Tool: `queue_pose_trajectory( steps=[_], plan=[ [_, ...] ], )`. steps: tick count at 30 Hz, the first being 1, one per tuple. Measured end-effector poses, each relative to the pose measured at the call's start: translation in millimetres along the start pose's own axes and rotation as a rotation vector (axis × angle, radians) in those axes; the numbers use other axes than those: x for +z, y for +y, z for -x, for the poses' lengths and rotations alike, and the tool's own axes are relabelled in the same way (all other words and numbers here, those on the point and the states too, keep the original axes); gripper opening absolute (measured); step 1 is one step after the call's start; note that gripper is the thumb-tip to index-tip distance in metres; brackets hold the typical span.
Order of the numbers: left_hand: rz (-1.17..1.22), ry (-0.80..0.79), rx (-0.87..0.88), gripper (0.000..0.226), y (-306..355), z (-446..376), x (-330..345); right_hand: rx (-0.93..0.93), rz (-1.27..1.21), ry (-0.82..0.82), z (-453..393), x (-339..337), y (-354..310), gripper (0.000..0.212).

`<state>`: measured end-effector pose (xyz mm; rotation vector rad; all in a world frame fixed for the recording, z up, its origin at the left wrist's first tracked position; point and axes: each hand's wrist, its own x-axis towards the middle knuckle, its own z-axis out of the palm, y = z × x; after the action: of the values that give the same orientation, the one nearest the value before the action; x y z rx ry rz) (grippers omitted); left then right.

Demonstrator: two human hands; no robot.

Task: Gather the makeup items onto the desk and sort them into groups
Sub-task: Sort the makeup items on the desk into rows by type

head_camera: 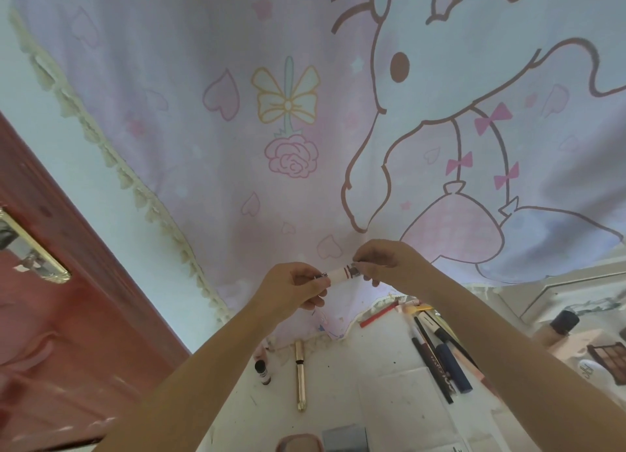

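Note:
I hold a small clear lip gloss tube in the air above the white desk. My left hand pinches one end and my right hand pinches its silver cap end. Below on the desk lie a gold tube, a small dark-capped bottle and a red pencil. A row of several dark pens and pencils lies to the right. A foundation bottle and an eyeshadow palette sit at the far right.
A pink cartoon-printed curtain hangs right behind the desk. A red-brown door with a metal handle stands on the left. A grey box and a pink item lie at the near desk edge.

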<state>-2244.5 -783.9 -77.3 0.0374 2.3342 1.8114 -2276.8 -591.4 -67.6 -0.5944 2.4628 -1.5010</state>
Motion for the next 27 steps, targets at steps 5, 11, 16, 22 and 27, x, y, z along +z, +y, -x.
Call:
queue_pose_trajectory(
  steps=[5, 11, 16, 22, 27],
  plan=[
    [-0.105, -0.102, -0.043, 0.006, -7, 1, -1, -0.026, -0.013, -0.004, 3, 2, 1, 0.024],
    [-0.335, -0.203, -0.055, 0.022, -20, 3, -1, -0.042, 0.098, -0.071, 1, 16, 1, 0.019],
    [-0.452, -0.159, -0.027, 0.019, -35, 5, -2, -0.078, 0.214, -0.104, -4, 35, 2, 0.017],
    [-0.399, -0.063, -0.094, 0.010, -73, 21, -10, 0.060, 0.092, -0.109, -12, 59, 22, 0.034],
    [-0.344, 0.067, -0.229, 0.016, -131, 47, -24, 0.232, 0.207, -0.145, -2, 96, 77, 0.026]
  ],
)
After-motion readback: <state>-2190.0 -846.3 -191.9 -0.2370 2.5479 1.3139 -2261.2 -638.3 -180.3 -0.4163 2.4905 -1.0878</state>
